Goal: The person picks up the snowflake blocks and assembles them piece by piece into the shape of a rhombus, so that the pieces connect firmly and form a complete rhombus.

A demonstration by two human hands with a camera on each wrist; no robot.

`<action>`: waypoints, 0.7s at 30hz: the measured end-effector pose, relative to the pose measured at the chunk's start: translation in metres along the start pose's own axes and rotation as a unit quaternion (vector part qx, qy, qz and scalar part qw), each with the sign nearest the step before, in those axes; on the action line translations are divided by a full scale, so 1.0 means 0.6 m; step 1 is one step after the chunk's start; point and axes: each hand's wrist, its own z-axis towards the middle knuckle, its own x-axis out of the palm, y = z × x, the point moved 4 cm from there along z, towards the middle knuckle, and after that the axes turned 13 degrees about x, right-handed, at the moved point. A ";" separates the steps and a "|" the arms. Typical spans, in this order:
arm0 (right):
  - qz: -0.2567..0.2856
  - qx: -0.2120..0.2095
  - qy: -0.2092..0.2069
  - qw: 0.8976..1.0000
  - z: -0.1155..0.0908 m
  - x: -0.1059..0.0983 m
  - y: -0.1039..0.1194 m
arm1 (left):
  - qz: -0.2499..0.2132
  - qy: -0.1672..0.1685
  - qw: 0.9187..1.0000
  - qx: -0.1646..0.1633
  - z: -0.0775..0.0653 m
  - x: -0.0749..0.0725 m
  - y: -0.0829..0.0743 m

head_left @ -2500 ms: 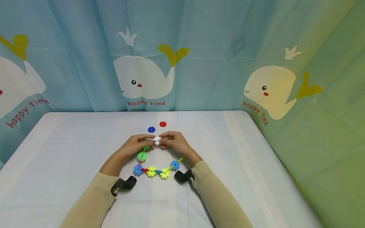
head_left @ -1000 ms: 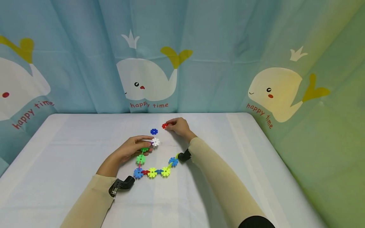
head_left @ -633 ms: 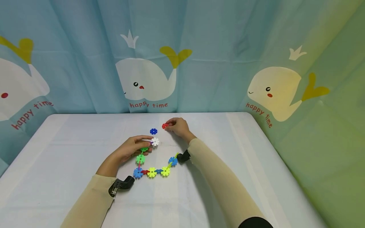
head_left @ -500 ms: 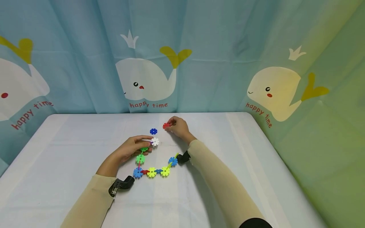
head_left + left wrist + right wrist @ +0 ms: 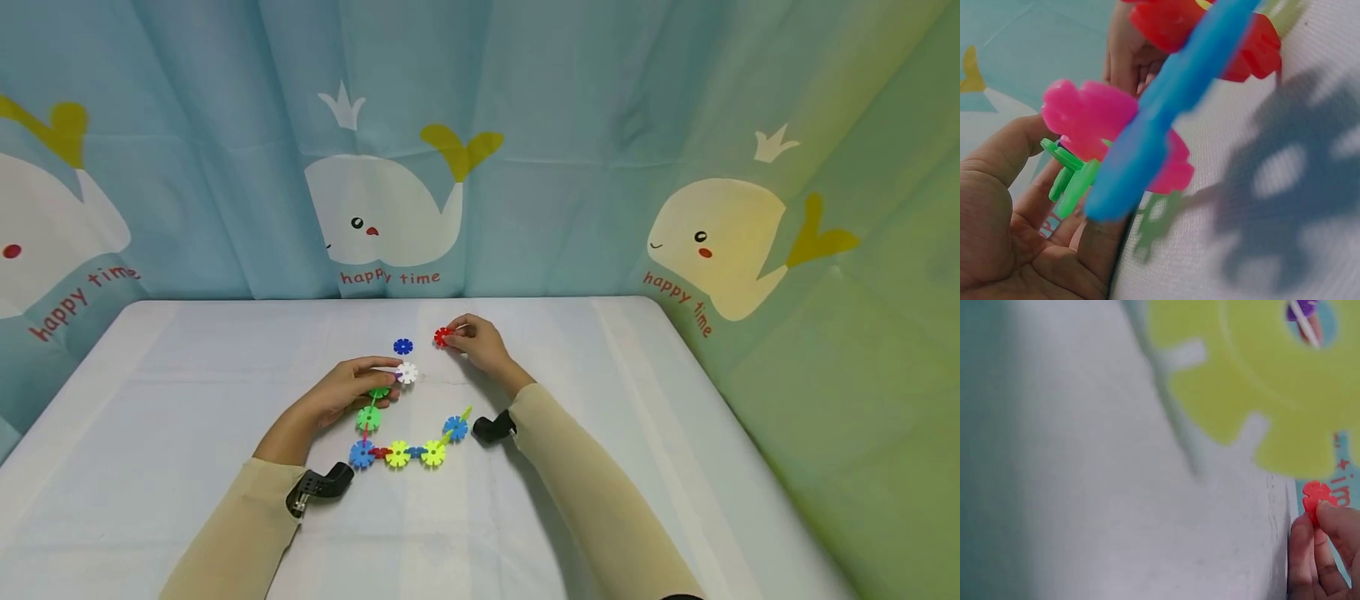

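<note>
My right hand (image 5: 482,346) pinches a red snowflake building disc (image 5: 441,337) between thumb and fingertips, beyond the chain. With its thumb and fingers, my left hand (image 5: 341,393) holds the far end of a chain of interlocked notched discs. A white disc (image 5: 407,372) sticks out past those fingertips, joined to a purple piece mostly hidden by them. From there the chain runs through a green disc (image 5: 368,418), a blue disc (image 5: 362,454) and a yellow disc (image 5: 432,453) to a yellow-green end piece. Up close, the left wrist view shows a pink disc (image 5: 1088,115) slotted into the chain.
A loose dark blue disc (image 5: 402,346) lies on the white table (image 5: 225,358) behind the white disc. Black wrist cameras stick out at both sleeves, the right camera (image 5: 493,428) close beside the chain's right end. A whale-print curtain (image 5: 555,217) hangs behind the table.
My right hand let go of the white disc, reached to the back and took up the red disc, then drew it slightly right and nearer. My left hand keeps its hold on the chain.
</note>
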 end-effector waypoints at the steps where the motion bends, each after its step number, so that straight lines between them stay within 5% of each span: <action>1: 0.011 0.000 0.004 1.000 -0.003 -0.002 -0.003 | 0.000 0.000 1.000 0.001 0.000 0.000 0.000; 21: 0.109 -0.032 0.045 0.992 -0.074 0.012 -0.033 | 0.010 -0.002 1.000 0.018 0.000 0.002 -0.001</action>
